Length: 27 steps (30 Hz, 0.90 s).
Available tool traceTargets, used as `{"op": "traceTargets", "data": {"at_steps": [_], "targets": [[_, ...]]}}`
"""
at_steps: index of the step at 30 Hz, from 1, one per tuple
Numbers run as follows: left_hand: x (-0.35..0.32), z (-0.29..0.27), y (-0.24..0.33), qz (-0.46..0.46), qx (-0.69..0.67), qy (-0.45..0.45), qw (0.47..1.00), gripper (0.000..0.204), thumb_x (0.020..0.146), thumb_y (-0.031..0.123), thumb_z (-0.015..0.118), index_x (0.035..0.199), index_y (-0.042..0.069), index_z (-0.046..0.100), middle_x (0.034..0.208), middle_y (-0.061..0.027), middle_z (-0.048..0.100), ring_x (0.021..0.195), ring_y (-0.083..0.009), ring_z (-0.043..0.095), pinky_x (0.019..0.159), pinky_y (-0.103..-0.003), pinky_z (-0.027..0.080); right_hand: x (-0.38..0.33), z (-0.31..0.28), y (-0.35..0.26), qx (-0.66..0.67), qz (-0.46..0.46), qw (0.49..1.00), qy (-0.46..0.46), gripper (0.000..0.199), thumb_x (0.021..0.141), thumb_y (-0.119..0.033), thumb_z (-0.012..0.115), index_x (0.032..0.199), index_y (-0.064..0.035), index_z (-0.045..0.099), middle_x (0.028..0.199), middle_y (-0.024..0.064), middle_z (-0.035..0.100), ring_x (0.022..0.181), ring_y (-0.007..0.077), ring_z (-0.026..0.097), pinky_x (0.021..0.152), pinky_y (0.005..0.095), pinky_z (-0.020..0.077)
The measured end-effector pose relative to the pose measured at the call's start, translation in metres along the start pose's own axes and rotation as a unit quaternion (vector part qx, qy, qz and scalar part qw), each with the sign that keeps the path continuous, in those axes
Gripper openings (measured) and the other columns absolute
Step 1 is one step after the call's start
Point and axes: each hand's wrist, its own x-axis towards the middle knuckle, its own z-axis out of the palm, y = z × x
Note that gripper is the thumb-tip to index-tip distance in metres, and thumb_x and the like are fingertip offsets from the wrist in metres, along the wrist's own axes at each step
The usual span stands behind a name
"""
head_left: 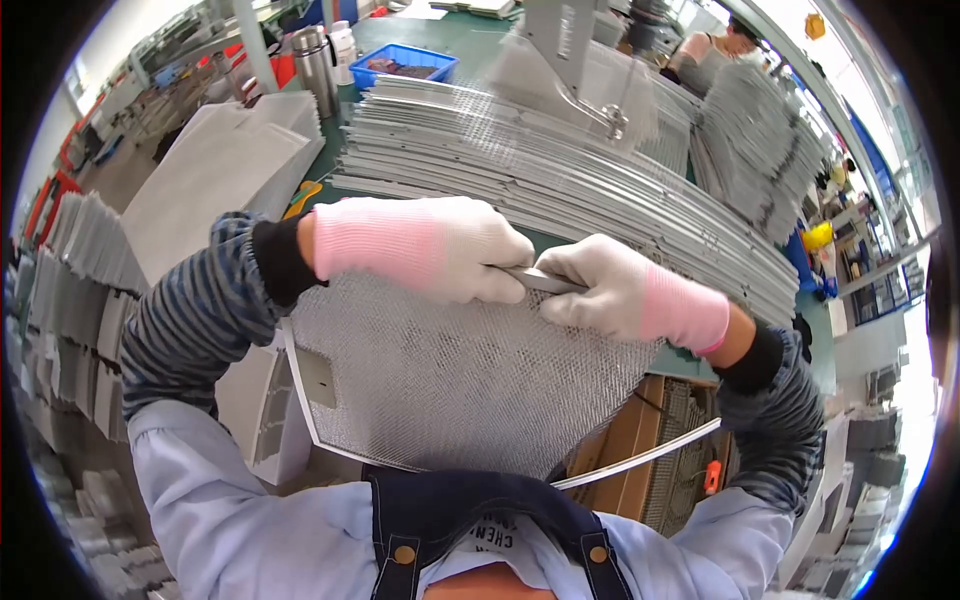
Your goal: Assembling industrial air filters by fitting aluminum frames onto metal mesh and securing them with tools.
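Note:
Both my hands wear white gloves with pink cuffs. My left hand and my right hand are closed close together on a thin grey metal strip, a short length of which shows between them. Below them, near my body, a silvery mesh panel lies tilted toward me, its far edge hidden by the hands. A light edge strip runs along the panel's left side, where a small grey plate sits. Right of the panel, a pale strip sticks out toward my right forearm.
Beyond my hands lies a wide stack of metal strips on the green table. Behind it stand a machine head, a blue bin and a steel flask. Mesh sheets are piled far right, near another person. A cardboard box sits below.

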Motion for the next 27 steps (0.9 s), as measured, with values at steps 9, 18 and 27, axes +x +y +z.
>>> {"op": "traceTargets", "data": {"at_steps": [9,18,27], "targets": [[-0.001,0.023,0.011,-0.023,0.167,0.073,0.983,0.023,0.079,0.022,0.068,0.077,0.002,0.054,0.062,-0.0137,0.056,0.059,-0.0346,0.059,0.055,-0.041,0.046,-0.019,-0.013,0.011,0.0,0.083,0.997,0.011,0.009,0.074,-0.006,0.068,0.075,0.0025,0.068,0.053,0.0015,0.048,0.051,0.0094,0.047,0.05,0.027,0.0422],[0.022,0.019,-0.012,-0.017,-0.008,0.0,1.0,0.034,0.087,0.03,0.062,0.072,0.0,0.058,0.053,-0.0148,0.051,0.049,-0.0312,0.055,0.051,-0.037,0.044,-0.037,-0.027,0.002,-0.139,0.123,0.981,-0.051,0.035,0.081,-0.01,0.066,0.115,0.0006,0.066,0.068,0.0062,0.066,0.055,0.0121,0.06,0.052,0.025,0.0489],[0.038,0.047,-0.021,-0.024,0.118,0.086,0.989,0.029,0.085,0.031,0.064,0.079,0.003,0.06,0.054,-0.0134,0.053,0.047,-0.0296,0.056,0.048,-0.037,0.045,-0.033,-0.006,0.06,-0.041,-0.04,0.996,0.075,0.038,0.088,-0.004,0.058,0.125,0.0019,0.058,0.083,0.0114,0.068,0.068,0.0168,0.064,0.067,0.0299,0.0531]]}}
